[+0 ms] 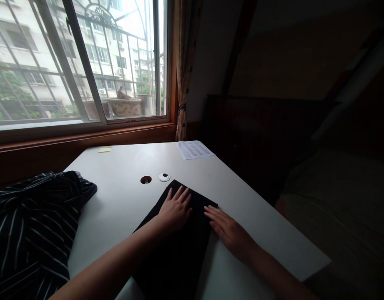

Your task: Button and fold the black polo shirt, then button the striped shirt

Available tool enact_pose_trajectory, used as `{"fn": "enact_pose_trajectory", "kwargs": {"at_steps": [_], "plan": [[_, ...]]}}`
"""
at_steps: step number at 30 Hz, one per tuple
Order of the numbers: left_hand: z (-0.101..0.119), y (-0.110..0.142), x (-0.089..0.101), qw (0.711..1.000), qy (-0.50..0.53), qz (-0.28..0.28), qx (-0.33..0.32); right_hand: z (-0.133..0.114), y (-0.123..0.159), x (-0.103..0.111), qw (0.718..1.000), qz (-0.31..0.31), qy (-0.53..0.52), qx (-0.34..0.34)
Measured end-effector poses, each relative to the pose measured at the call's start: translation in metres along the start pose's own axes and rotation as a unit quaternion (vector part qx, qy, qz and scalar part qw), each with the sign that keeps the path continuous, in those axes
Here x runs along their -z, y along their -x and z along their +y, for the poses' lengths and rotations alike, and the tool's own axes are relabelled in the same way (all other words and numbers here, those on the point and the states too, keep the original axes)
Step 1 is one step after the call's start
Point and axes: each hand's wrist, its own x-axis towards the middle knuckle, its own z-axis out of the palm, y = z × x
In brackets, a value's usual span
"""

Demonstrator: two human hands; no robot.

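Note:
A piece of black cloth, perhaps a folded garment [176, 258], lies flat on the white table [116, 212] and runs toward me past the bottom of the view. My left hand [175, 208] rests palm down on its far part, fingers spread. At its right edge, near the far right corner, my right hand [224, 229] lies with fingers stretched out and fingertips touching the cloth. Neither hand grips anything that I can see. The kind of garment cannot be made out.
A heap of dark striped cloth [32, 225] covers the table's left side. Farther back are a round hole [146, 180], a white round cover [164, 177], a yellow sticky note [104, 149] and printed sheets [195, 150]. A barred window [123, 62] stands behind.

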Motion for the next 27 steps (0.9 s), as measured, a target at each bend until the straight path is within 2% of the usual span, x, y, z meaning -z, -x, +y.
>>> {"fn": "enact_pose_trajectory", "kwargs": {"at_steps": [2,4,8,13,22,27], "plan": [[0.008,0.019,-0.001,0.999,0.024,-0.024,-0.027,0.017,-0.005,-0.009,0.999,0.015,0.026,-0.016],[0.007,0.035,0.000,0.998,0.038,-0.039,-0.030,0.028,-0.006,-0.018,0.998,0.012,0.048,-0.025],[-0.015,0.059,0.010,0.998,0.035,-0.054,0.009,0.039,-0.003,-0.029,0.998,-0.004,0.064,-0.028],[-0.040,0.088,0.023,0.995,0.038,-0.080,0.051,0.042,0.000,-0.031,0.997,-0.009,0.071,-0.028],[-0.069,0.133,0.032,0.985,0.036,-0.129,0.111,0.042,0.001,-0.032,0.997,0.001,0.072,-0.024],[-0.093,0.154,0.037,0.979,-0.014,-0.133,0.156,0.041,0.001,-0.031,0.997,-0.005,0.070,-0.026]]}}
